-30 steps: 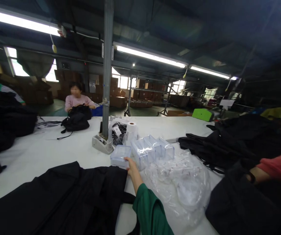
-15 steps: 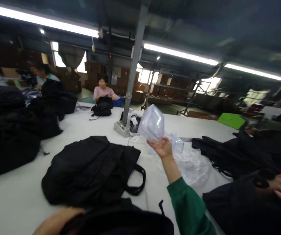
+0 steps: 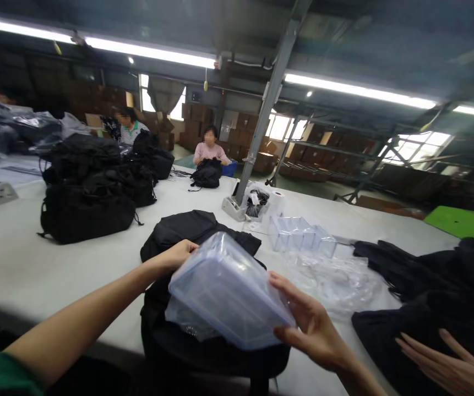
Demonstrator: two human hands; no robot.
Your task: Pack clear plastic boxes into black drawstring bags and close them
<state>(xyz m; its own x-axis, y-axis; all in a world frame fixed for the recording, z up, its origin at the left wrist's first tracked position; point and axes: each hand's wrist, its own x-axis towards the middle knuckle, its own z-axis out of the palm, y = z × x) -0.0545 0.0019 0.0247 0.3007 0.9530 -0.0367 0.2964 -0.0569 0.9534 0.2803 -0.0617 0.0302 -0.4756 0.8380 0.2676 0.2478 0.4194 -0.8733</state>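
Both my hands hold a clear plastic box (image 3: 228, 291) tilted above a black bag (image 3: 197, 234) on the white table (image 3: 26, 264). My left hand (image 3: 176, 256) grips the box's upper left corner, fingers curled on it. My right hand (image 3: 311, 324) supports its lower right side from beneath. A thin plastic wrap hangs under the box.
More clear boxes (image 3: 300, 236) and crumpled plastic film (image 3: 336, 278) lie beyond. Black bags are piled at left (image 3: 92, 190) and black garments at right (image 3: 426, 269). Another person's hand (image 3: 447, 363) rests at bottom right. Two people sit at the far side. A steel post (image 3: 261, 121) rises from the table.
My right hand lifted a clear box from the row and brought it close. My left hand came up and took hold of it too. My view swung left.
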